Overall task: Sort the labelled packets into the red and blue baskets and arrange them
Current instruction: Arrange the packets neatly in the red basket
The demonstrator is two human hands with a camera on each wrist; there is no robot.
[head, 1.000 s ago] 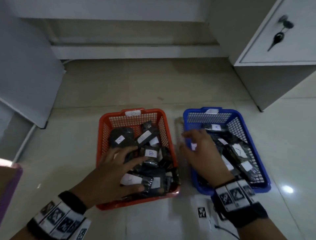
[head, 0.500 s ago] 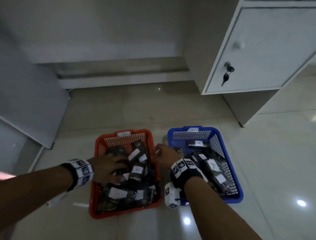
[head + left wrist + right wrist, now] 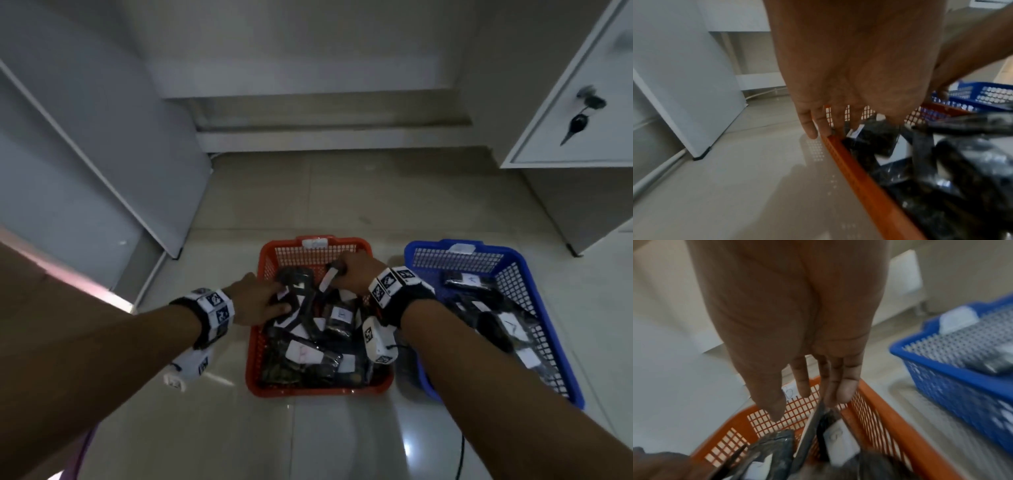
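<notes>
- My left hand (image 3: 255,298) sits over the red basket's (image 3: 252,356) left rim, fingers straight and slightly spread, tips on the dark packets (image 3: 308,353) inside.
- My right hand (image 3: 354,274) is at the red basket's far end, fingers pinching one upright packet (image 3: 328,278) by its top edge.
- The blue basket (image 3: 513,265) stands just right of the red basket, holding labelled packets (image 3: 493,315).
</notes>
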